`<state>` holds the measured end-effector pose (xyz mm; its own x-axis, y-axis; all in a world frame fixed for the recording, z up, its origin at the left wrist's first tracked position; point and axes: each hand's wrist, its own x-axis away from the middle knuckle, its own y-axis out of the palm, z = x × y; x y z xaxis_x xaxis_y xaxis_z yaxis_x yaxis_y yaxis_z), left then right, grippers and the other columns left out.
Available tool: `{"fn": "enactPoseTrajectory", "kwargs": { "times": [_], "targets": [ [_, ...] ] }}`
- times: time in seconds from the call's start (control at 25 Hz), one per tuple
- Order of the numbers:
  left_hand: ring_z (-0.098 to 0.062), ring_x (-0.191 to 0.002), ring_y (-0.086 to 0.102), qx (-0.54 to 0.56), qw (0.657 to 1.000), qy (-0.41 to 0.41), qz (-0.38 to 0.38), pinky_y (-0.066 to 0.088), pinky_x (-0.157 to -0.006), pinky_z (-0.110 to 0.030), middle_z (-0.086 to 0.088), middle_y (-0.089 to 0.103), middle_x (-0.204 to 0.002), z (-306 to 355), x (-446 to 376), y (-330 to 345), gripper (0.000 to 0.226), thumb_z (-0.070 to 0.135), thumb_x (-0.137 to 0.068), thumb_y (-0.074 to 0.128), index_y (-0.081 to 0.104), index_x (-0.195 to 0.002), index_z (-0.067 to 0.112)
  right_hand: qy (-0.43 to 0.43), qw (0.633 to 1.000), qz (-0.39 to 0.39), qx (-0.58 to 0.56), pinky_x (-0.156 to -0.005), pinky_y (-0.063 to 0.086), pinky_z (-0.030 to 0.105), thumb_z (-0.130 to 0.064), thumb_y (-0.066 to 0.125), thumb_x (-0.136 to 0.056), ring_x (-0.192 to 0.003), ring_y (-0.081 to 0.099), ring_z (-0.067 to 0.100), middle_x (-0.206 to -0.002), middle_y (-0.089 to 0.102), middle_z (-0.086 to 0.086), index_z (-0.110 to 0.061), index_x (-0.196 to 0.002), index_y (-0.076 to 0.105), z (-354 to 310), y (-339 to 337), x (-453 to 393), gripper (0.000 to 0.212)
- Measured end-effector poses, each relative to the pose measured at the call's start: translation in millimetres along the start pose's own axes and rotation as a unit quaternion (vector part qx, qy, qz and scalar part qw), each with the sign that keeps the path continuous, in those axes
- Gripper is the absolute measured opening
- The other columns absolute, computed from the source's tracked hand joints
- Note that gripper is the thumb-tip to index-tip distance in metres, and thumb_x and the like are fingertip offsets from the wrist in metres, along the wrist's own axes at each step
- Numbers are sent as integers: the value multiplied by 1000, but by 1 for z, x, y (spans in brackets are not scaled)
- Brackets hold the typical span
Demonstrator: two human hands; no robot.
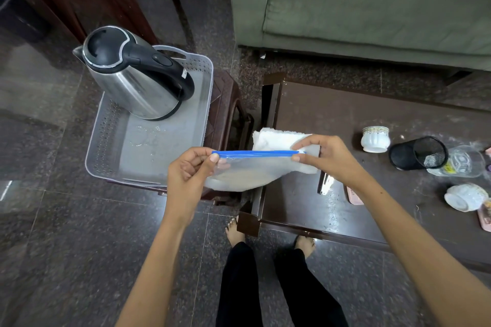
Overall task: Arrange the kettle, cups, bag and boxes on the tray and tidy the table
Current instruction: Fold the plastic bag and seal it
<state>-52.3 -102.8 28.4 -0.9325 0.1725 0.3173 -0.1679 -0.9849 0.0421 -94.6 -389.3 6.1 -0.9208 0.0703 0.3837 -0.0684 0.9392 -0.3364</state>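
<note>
I hold a clear zip bag (239, 175) with a blue seal strip in the air between the tray and the table. My left hand (190, 172) pinches the strip's left end and my right hand (322, 158) pinches its right end. A steel kettle (132, 74) with a black lid and handle stands at the far end of the grey perforated tray (148, 156), which rests on a brown stool. Two white cups lie on the dark table: one upside down (375, 139), one on its side (465, 197). A clear plastic box (463, 162) sits behind a black mesh holder.
A folded white cloth (279, 138) lies on the table's left corner behind the bag. A black mesh pen holder (418, 152) lies tipped over. Pink flat items (354, 198) sit near the table's front and right edge. A green sofa (372, 2) stands beyond; my feet are beside the table.
</note>
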Motion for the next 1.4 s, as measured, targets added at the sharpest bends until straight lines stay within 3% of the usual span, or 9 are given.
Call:
{"fn": "enactPoseTrajectory", "kwargs": {
  "times": [0.2,0.36,0.48,0.64,0.8,1.0,1.12,1.24,1.4],
  "targets": [
    [-25,-78,74,42,998,12,-47,59,-75,-27,-2,75,-77,9,-9,7,7,14,-87,63,69,-88,16,58,987,-87,-120,-78,51,17,-6,82,-68,-90,66,11,-108,71,10,-8,-100,71,8,14,-3,34],
    [-34,-90,72,79,996,-8,-43,59,-79,-35,-17,73,-98,5,-23,2,20,26,-90,60,65,-102,11,24,979,-51,-195,-83,54,28,-4,72,-79,-93,67,19,-108,71,16,1,-104,69,4,27,-11,26],
    [-21,-92,72,68,992,-33,-99,58,-71,-25,-8,75,-101,-6,-30,-10,36,24,-82,67,60,-114,7,-3,976,-26,-216,-81,53,23,-5,73,-79,-96,68,20,-105,73,11,-2,-104,71,-2,25,-20,25],
    [-21,-99,70,23,985,-104,-137,58,-77,-24,-4,75,-103,-33,-30,-12,33,15,-66,80,73,-98,19,-13,974,-38,-223,-77,51,17,-4,72,-79,-95,68,14,-104,74,6,-4,-105,71,-11,20,-29,26],
    [-20,-88,71,-49,986,-98,-126,57,-80,-29,-5,76,-89,-54,-34,-8,16,8,-73,77,72,-89,7,-2,978,-30,-207,-80,54,22,-6,71,-80,-94,68,17,-105,73,10,-4,-106,70,-13,18,-34,26],
    [-14,-79,73,-43,985,-100,-138,57,-70,-21,-5,77,-79,-61,-40,1,11,-1,-81,69,68,-92,-3,-14,990,122,65,-70,45,15,-25,76,-78,-72,63,2,-89,73,1,-9,-98,73,-10,9,-28,26],
    [-8,-69,71,-51,979,-141,-141,54,-60,-17,2,75,-74,-73,-39,20,8,-1,-82,69,68,-89,0,1,952,221,211,-76,46,30,-16,70,-82,-83,65,26,-102,69,8,-7,-102,71,0,4,-18,21],
    [-12,-71,70,-62,965,-217,-138,57,-62,-25,-3,73,-81,-95,-40,50,8,3,-82,71,68,-89,5,10,920,247,303,-67,52,41,-1,56,-86,-78,63,39,-111,63,11,-8,-110,66,12,-1,-6,27],
    [-22,-83,70,-95,943,-276,-161,56,-70,-29,-17,72,-97,-133,-45,91,19,5,-81,73,67,-99,2,-10,889,272,369,-50,44,33,8,53,-81,-65,63,39,-120,62,12,-4,-109,64,39,-13,12,32]
  ]
}}
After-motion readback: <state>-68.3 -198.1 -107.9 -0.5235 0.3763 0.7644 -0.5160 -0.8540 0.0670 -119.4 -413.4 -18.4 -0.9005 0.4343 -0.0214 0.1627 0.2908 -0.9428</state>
